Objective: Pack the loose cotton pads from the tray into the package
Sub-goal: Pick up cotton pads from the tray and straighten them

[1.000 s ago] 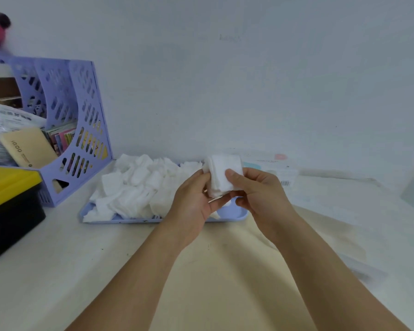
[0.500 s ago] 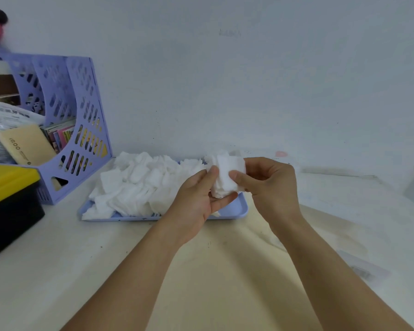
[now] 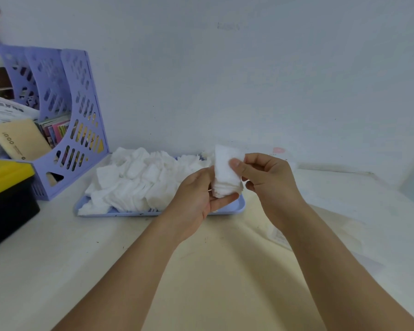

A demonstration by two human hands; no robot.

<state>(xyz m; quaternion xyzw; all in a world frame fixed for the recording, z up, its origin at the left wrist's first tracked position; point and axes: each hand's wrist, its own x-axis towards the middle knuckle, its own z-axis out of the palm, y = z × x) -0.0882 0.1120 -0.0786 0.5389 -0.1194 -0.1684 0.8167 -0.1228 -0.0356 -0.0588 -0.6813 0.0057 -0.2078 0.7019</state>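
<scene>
both of your hands show in the single head view, meeting just above the near right corner of the tray (image 3: 239, 206). your left hand (image 3: 196, 201) is curled under a small stack of cotton pads (image 3: 226, 177), fingers cupped behind it and the thumb closing across its lower edge. your right hand (image 3: 270, 177) pinches the top of the same stack between thumb and forefinger, the other fingers loosely bent and holding nothing else. most of the loose pads (image 3: 134, 180) lie heaped across the tray, which sits at the back of the desk (image 3: 58, 259) near the wall, with a lilac file rack (image 3: 65, 111) and a black and yellow box (image 3: 7, 194) toward the left edge. behind your right hand, close to the wall, a pale wrapper with a pink mark (image 3: 279, 150) looks like the package, though it is too washed out to be sure. expect the pads to be very light, soft and limp: they will bend, fan apart and shed from the pile if you pinch only one corner. you would do best to hold the stack squarely across its flat faces, pressing gently so the edges stay aligned, and support it from underneath as you carry it.
</scene>
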